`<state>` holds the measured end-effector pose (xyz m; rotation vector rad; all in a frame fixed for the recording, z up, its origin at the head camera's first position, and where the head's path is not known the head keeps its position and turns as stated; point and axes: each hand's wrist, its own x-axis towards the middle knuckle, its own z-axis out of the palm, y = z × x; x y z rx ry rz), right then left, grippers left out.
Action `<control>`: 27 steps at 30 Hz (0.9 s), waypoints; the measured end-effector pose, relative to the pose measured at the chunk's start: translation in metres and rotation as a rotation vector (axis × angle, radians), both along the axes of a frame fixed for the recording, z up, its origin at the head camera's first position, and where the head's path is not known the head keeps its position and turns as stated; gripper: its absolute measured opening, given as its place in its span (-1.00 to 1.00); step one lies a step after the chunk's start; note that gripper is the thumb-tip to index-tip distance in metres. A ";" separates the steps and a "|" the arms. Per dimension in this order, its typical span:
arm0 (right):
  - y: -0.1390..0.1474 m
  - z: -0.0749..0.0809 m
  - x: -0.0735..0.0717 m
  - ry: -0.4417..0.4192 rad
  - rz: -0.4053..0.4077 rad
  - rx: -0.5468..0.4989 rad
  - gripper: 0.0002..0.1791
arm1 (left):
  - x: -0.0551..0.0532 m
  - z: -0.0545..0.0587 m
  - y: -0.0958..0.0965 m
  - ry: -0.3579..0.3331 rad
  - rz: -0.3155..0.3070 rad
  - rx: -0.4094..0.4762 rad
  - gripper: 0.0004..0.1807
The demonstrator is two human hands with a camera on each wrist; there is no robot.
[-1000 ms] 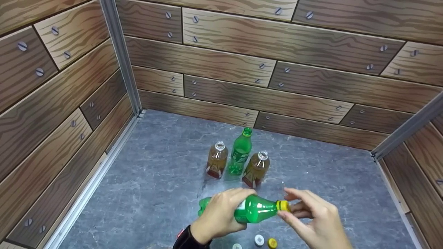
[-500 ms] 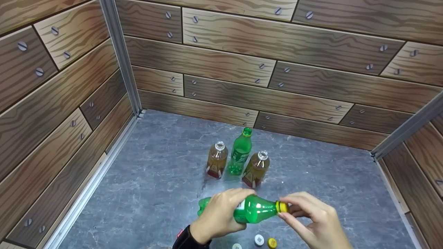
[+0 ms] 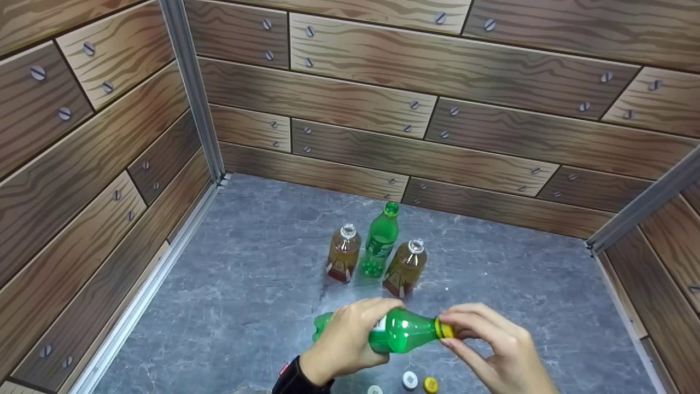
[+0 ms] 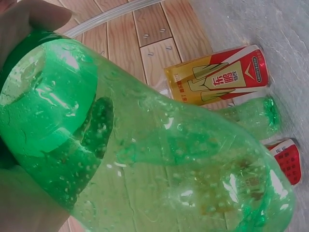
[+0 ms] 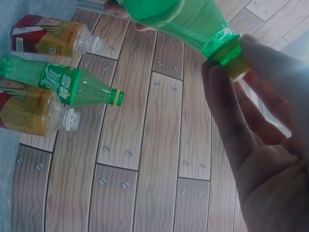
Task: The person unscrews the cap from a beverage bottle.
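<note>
My left hand [image 3: 353,339] grips a green plastic bottle [image 3: 407,331] round its body, tipped on its side with the neck to the right. Some liquid shows inside it in the left wrist view. The thumb and fingertips of my right hand [image 3: 495,342] pinch the yellow cap [image 3: 444,328] at the bottle's mouth. That cap also shows between the fingers in the right wrist view, where my right hand [image 5: 263,140] fills the right side. Whether the cap is tight or loose on the neck, I cannot tell.
Behind my hands stand an uncapped green bottle [image 3: 381,241] and two uncapped amber bottles, one left [image 3: 343,254] and one right [image 3: 406,268]. Near the front lie a yellow cap [image 3: 430,384] and two white caps, one [image 3: 409,380] beside it. Wood-patterned walls [image 3: 355,82] enclose the grey surface [image 3: 229,306].
My right fingers were spread around the yellow cap a second ago and have since closed on it, pinching it. The left hand and its bottle stay in nearly the same place.
</note>
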<state>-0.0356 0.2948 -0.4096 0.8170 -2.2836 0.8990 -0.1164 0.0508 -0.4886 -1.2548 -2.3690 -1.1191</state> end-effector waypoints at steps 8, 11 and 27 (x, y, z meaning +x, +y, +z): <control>-0.007 0.005 0.007 -0.168 -0.183 -0.069 -0.28 | 0.001 0.001 0.000 -0.019 0.000 -0.030 -0.11; -0.013 0.007 0.008 -0.243 -0.307 -0.069 -0.56 | 0.001 0.001 0.000 -0.038 -0.005 -0.036 -0.11; -0.008 0.002 0.007 -0.123 -0.163 -0.008 -0.46 | 0.001 0.000 -0.001 -0.042 0.002 -0.040 -0.10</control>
